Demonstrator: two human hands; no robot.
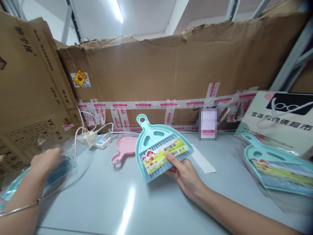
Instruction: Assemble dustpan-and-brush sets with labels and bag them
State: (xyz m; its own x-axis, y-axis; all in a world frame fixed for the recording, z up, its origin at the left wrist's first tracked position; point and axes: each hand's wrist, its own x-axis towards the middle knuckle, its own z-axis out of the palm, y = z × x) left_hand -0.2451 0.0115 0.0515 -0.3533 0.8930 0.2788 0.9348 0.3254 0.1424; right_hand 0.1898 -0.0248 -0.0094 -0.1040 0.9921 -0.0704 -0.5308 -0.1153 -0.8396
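In my right hand (184, 174) is a mint-green dustpan (151, 130) with a grey-blue bristled brush (156, 171) nested in it. A yellow-green printed card (160, 155) wraps the brush, and my thumb presses on its lower edge. The set is tilted up above the table, handle pointing away. At the left, my left hand (47, 160) is blurred over another mint dustpan set (60, 171), beside clear plastic film (84, 151). Its fingers are smeared, so I cannot make out whether they grip anything.
A pink dustpan (126, 147) lies behind the held set, near a power strip (102, 141) with cables. A white paper strip (202, 159) lies right of centre. Another bagged mint set (271, 160) rests before a printed bag (281, 120). Cardboard (146, 71) walls the back.
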